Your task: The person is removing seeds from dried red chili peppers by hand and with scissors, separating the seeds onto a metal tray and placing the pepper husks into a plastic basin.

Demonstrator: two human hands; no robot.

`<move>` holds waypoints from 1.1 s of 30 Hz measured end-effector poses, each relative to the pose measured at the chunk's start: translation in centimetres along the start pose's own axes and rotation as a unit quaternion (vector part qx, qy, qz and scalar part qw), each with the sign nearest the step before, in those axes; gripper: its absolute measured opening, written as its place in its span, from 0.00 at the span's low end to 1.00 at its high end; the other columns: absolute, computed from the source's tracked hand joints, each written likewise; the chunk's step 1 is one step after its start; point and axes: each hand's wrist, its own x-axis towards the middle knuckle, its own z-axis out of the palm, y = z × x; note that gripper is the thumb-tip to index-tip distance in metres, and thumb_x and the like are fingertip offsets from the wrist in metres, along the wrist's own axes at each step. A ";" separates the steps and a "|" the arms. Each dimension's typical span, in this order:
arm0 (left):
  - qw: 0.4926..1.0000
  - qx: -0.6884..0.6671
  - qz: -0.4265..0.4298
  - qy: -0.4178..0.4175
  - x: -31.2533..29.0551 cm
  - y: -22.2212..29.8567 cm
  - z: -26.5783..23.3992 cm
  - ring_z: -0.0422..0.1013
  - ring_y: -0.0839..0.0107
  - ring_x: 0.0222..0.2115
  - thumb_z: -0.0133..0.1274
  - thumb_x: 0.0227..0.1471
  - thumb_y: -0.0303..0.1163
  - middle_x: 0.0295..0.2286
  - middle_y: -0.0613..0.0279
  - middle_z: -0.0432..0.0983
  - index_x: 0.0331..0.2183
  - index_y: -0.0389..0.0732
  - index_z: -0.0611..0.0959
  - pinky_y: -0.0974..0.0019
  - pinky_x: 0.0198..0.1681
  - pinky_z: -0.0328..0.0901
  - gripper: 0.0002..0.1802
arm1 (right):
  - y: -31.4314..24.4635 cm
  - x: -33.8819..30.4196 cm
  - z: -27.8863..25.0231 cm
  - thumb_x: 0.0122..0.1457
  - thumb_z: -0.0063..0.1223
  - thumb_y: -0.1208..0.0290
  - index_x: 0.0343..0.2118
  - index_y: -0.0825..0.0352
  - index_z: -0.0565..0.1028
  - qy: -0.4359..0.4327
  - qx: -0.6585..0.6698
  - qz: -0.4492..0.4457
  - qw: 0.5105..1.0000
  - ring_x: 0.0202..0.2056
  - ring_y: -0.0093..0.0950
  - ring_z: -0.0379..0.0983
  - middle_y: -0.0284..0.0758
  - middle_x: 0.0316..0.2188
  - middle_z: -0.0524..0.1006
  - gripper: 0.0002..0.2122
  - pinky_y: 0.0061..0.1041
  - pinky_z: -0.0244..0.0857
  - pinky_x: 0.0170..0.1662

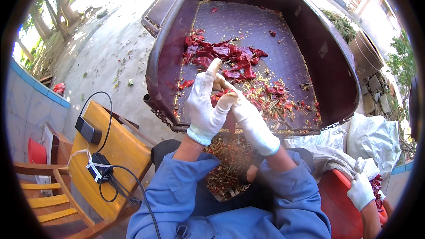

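Observation:
Both of my hands wear white knitted gloves with stained fingertips and meet over the near edge of a dark maroon metal cart bed (248, 17). My left hand (203, 104) has its fingers closed, pinching a dried red chili pepper (231, 124) that partly shows between the gloves. From the other side my right hand (250, 117) grips the same chili; its fingertips touch the left ones and hide much of it. Just beyond lie dark red chilies (239, 57) in a loose heap. Nearer the right, broken pieces mix with pale seeds and stems (279, 99).
Chili stems and scraps (228, 159) lie between my knees. At left stands a yellow wooden chair (119, 137) bearing black devices and a cable. At right another person's gloved hand (361, 191) is at a red tub (332, 194), by white sacks (372, 135).

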 end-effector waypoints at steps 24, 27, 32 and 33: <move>0.963 0.066 -0.244 -0.095 -3.4 -2.1 -3.5 0.78 0.71 0.37 0.57 0.58 0.32 0.39 0.58 0.82 0.47 0.38 0.83 0.69 0.43 0.71 0.16 | -0.2 0.5 -2.3 0.61 0.55 0.80 0.48 0.69 0.77 0.137 -0.006 0.008 0.991 0.41 0.17 0.73 0.29 0.40 0.80 0.12 0.20 0.68 0.48; 0.908 0.368 -0.098 -0.178 -4.8 -2.4 -3.6 0.77 0.60 0.36 0.59 0.53 0.42 0.37 0.58 0.80 0.46 0.44 0.83 0.59 0.42 0.71 0.20 | -0.5 -0.2 -3.1 0.61 0.55 0.79 0.49 0.68 0.77 0.148 -0.016 0.020 0.989 0.42 0.18 0.74 0.30 0.40 0.80 0.13 0.21 0.68 0.48; 0.846 0.470 -0.107 -0.229 -5.6 -1.2 -3.1 0.77 0.60 0.33 0.57 0.51 0.55 0.33 0.60 0.80 0.46 0.47 0.83 0.57 0.36 0.70 0.27 | 0.0 -1.6 -4.0 0.60 0.56 0.79 0.47 0.68 0.78 0.159 -0.069 -0.015 0.985 0.40 0.19 0.74 0.33 0.38 0.81 0.12 0.22 0.68 0.47; 0.840 0.479 -0.107 -0.229 -6.1 -1.0 -3.1 0.78 0.60 0.33 0.57 0.51 0.56 0.31 0.61 0.80 0.46 0.47 0.83 0.57 0.35 0.70 0.28 | 0.2 -2.0 -4.1 0.60 0.56 0.79 0.46 0.68 0.78 0.162 -0.074 -0.022 0.984 0.40 0.19 0.74 0.32 0.38 0.81 0.11 0.22 0.68 0.47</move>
